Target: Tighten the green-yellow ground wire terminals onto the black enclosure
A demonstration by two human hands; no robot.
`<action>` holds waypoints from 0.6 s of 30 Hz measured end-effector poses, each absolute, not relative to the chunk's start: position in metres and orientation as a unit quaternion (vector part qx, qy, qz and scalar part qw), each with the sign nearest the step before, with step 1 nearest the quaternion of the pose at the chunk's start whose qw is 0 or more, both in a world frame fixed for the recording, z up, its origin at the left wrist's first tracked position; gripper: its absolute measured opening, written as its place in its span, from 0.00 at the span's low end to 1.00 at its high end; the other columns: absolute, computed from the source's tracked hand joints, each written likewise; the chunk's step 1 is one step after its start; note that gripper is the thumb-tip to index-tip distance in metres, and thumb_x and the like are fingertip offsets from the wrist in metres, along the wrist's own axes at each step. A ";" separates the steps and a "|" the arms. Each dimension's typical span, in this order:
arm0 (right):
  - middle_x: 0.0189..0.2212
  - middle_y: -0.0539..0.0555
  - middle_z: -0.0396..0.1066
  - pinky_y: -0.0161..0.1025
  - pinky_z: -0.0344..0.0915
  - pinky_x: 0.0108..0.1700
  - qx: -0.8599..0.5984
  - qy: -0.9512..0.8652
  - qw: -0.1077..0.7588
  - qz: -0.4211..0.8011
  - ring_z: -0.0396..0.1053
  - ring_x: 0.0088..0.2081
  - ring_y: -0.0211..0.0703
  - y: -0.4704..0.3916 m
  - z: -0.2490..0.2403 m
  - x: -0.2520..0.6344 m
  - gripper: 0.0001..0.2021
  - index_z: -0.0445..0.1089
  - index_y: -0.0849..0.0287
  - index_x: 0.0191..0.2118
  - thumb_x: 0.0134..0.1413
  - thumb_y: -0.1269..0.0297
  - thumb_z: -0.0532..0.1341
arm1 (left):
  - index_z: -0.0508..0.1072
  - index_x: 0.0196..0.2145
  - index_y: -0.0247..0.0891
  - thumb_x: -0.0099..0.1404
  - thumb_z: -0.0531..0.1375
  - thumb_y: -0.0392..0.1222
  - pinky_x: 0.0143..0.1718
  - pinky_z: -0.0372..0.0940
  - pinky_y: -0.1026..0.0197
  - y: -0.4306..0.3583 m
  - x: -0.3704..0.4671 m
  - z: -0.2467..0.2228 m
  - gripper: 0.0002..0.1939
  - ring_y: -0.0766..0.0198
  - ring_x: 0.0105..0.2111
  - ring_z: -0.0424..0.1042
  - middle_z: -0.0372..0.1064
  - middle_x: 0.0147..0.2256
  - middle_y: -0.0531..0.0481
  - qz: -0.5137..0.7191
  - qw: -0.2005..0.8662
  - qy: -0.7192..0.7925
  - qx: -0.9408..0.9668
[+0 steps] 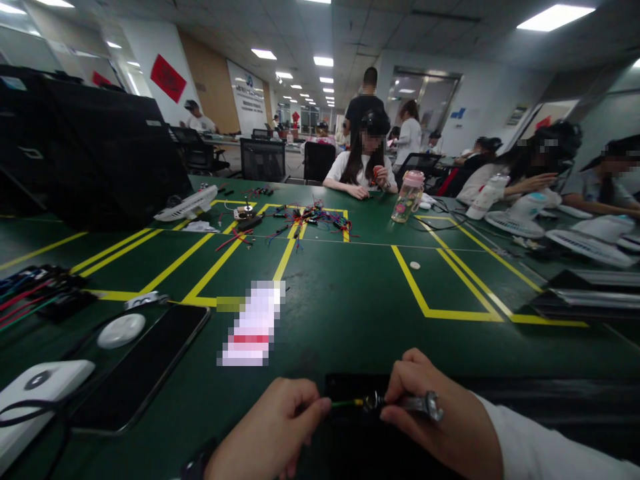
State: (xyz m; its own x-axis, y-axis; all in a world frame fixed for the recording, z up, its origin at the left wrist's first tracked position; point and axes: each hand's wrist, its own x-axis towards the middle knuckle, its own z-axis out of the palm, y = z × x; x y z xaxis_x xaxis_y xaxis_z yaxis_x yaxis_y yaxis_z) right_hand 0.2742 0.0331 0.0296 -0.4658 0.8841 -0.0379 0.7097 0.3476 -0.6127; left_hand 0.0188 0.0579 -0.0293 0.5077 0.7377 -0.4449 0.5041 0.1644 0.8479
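My left hand [277, 427] pinches the end of a thin green wire [345, 403] between thumb and forefinger. The wire runs to the right and turns yellow near a small dark, shiny piece [373, 401]. At that piece my right hand [435, 420] is closed, thumb and fingers around a silver wrench [431, 405]. Its forked end sticks out to the right of the fingers. Whether the wire enters the small piece or only touches it, I cannot tell. Beneath both hands lies a flat black surface [345, 453].
A phone [150, 367], a white disc [121, 331] and a white device [40, 407] lie on the left. A pixelated paper strip [253, 327] is ahead on the green table [340, 300]. Tangled wires [313, 217] and a pink-lidded bottle [407, 197] stand farther off. A person [367, 160] sits opposite.
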 end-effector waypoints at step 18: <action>0.29 0.47 0.70 0.42 0.55 0.41 -0.392 -0.863 0.136 0.289 0.62 0.32 0.41 0.056 0.037 0.273 0.08 0.65 0.57 0.33 0.50 0.76 0.64 | 0.63 0.27 0.39 0.69 0.51 0.60 0.11 0.50 0.72 0.058 0.019 -0.035 0.22 0.70 0.12 0.59 0.56 0.15 0.60 0.104 0.590 0.485 0.638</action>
State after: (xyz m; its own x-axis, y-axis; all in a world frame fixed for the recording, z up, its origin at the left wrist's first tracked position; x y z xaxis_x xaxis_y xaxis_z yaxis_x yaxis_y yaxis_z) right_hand 0.2725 0.0561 0.0365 -0.6562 0.7546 0.0079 0.5971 0.5257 -0.6059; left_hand 0.0191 0.0580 -0.0351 0.5088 0.7407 -0.4387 0.4953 0.1650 0.8529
